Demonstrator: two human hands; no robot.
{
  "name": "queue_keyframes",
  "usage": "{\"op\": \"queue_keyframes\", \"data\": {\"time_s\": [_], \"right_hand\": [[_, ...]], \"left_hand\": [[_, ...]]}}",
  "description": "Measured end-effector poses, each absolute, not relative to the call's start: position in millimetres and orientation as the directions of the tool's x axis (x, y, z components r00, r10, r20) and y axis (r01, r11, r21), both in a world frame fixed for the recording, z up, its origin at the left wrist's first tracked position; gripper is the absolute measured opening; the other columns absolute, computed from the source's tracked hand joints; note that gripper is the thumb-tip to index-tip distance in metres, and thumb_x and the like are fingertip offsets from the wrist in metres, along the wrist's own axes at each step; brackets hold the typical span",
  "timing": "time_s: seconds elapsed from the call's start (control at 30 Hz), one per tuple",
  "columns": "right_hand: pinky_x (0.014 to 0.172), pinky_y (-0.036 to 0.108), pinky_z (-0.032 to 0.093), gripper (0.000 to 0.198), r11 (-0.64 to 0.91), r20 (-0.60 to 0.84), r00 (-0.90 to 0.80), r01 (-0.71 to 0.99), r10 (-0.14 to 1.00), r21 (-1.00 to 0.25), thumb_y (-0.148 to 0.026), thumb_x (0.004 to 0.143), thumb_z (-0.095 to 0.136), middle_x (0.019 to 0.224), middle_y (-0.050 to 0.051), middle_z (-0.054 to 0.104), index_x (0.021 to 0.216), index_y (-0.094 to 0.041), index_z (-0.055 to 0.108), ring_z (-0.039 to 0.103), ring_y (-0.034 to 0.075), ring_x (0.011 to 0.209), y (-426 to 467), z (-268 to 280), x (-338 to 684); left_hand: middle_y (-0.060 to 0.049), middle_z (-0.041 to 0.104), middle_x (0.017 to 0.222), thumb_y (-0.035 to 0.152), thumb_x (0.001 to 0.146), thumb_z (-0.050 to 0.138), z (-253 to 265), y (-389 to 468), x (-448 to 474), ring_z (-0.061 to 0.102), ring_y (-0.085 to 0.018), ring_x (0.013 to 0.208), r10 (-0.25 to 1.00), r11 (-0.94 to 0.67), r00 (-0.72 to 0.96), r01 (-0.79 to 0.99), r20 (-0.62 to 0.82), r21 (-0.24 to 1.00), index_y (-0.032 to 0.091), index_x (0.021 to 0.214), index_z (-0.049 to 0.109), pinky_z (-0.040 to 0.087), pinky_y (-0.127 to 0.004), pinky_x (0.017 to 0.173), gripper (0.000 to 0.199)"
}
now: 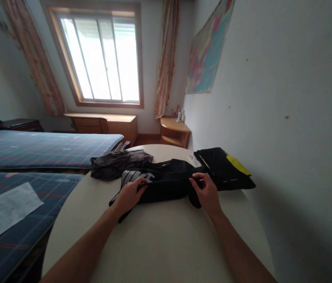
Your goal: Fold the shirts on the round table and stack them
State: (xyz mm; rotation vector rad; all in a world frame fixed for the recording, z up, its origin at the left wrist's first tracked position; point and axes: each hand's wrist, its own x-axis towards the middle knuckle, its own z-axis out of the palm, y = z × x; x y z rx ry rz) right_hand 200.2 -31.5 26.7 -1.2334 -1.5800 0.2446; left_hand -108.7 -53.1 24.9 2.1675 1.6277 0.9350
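A black shirt (166, 190) with a grey-white print lies partly folded on the round white table (166, 243). My left hand (132, 192) pinches its near edge on the left, beside the print. On the right, my right hand (205, 190) has its fingers closed on the same edge, with a bit of cloth hanging below. The collar points toward the far side of the table. Right of the shirt lies a folded black garment with a yellow patch (223, 167). A crumpled grey garment (118, 163) rests to the left, close against the shirt.
Two beds with blue plaid mattresses (50, 151) stand to the left, the nearer one bearing a white printed sheet (8, 212). A wall (295, 157) runs along the right side. Beyond the table are a wooden desk (121, 125) and a corner shelf (174, 125).
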Motion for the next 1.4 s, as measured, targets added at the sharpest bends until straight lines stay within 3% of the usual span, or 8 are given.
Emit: {"op": "queue_keyframes", "data": {"time_s": [0.13, 0.37, 0.7, 0.97, 1.1, 1.2, 1.27, 1.4], "right_hand": [[0.085, 0.041, 0.052, 0.032, 0.41, 0.543, 0.102, 0.545, 0.834, -0.732, -0.052, 0.091, 0.056, 0.101, 0.008, 0.07, 0.103, -0.023, 0.063, 0.066, 0.024, 0.087, -27, 29, 208], [0.117, 0.045, 0.033, 0.077, 0.526, 0.45, -0.28, 0.552, 0.848, -0.647, -0.029, 0.081, 0.067, 0.15, 0.009, 0.046, 0.15, -0.026, 0.032, 0.045, 0.025, 0.137, -16, 12, 206], [0.107, 0.047, 0.044, 0.064, 0.457, 0.541, -0.08, 0.645, 0.837, -0.612, -0.015, 0.084, 0.045, 0.136, 0.006, 0.061, 0.147, -0.027, 0.037, 0.064, 0.025, 0.116, -12, 20, 217], [0.101, 0.042, 0.046, 0.035, 0.471, 0.736, 0.19, 0.66, 0.65, -0.586, -0.026, 0.09, 0.045, 0.111, 0.008, 0.07, 0.122, -0.022, 0.057, 0.065, 0.025, 0.106, -43, 51, 220], [0.083, 0.036, 0.051, 0.024, 0.472, 0.755, 0.242, 0.655, 0.609, -0.59, -0.027, 0.088, 0.044, 0.087, 0.004, 0.068, 0.106, -0.023, 0.06, 0.065, 0.022, 0.082, -70, 72, 223], [0.066, 0.029, 0.048, 0.028, 0.469, 0.608, 0.016, 0.62, 0.794, -0.629, -0.029, 0.088, 0.045, 0.08, 0.001, 0.066, 0.112, -0.024, 0.06, 0.061, 0.018, 0.069, -101, 84, 231], [0.058, 0.026, 0.044, 0.032, 0.424, 0.349, -0.247, 0.614, 0.904, -0.666, -0.033, 0.091, 0.047, 0.078, 0.0, 0.068, 0.118, -0.025, 0.06, 0.059, 0.016, 0.063, -125, 88, 237], [0.057, 0.026, 0.044, 0.032, 0.271, -0.177, -0.461, 0.746, 0.87, -0.608, -0.046, 0.093, 0.051, 0.073, 0.001, 0.071, 0.112, -0.027, 0.069, 0.063, 0.017, 0.063, -160, 84, 244]], "left_hand": [[-0.002, 0.072, 0.082, 0.04, 0.096, 0.045, 27, -51, -106, 0.067, -0.021, 0.075, 0.94, -0.3, 0.114, 0.729, 0.323, 0.616, 0.025, 0.099, 0.064, 0.043, -0.029, 0.068, 0.024], [-0.004, 0.067, 0.072, 0.043, 0.1, 0.037, 23, -47, -107, 0.064, -0.021, 0.07, 0.95, -0.276, 0.128, 0.771, 0.286, 0.573, 0.023, 0.082, 0.063, 0.039, -0.03, 0.066, 0.037], [-0.006, 0.072, 0.091, 0.038, 0.095, 0.046, 19, -47, -112, 0.065, -0.022, 0.084, 0.915, -0.397, 0.244, 0.691, 0.322, 0.604, 0.021, 0.094, 0.069, 0.046, -0.031, 0.078, 0.028], [-0.006, 0.073, 0.095, 0.042, 0.095, 0.047, 32, -52, -115, 0.066, -0.023, 0.089, 0.877, -0.468, 0.257, 0.646, 0.406, 0.602, 0.02, 0.095, 0.072, 0.048, -0.032, 0.084, 0.033], [-0.006, 0.074, 0.087, 0.057, 0.094, 0.042, 48, -67, -124, 0.066, -0.021, 0.076, 0.921, -0.338, 0.359, 0.543, 0.151, 0.769, 0.019, 0.081, 0.072, 0.05, -0.03, 0.071, 0.05], [-0.009, 0.075, 0.104, 0.063, 0.09, 0.046, 59, -78, -129, 0.069, -0.019, 0.066, 0.753, -0.045, 0.617, 0.396, -0.229, 0.917, 0.019, 0.098, 0.07, 0.049, -0.027, 0.055, 0.051], [-0.012, 0.074, 0.109, 0.063, 0.088, 0.05, 61, -80, -127, 0.071, -0.02, 0.064, 0.642, 0.041, 0.709, 0.349, -0.292, 0.936, 0.019, 0.109, 0.066, 0.049, -0.027, 0.052, 0.051], [-0.013, 0.069, 0.119, 0.048, 0.088, 0.059, 47, -74, -105, 0.067, -0.027, 0.108, 0.85, -0.383, 0.509, 0.419, 0.136, 0.823, 0.021, 0.113, 0.067, 0.053, -0.04, 0.09, 0.038]]}}
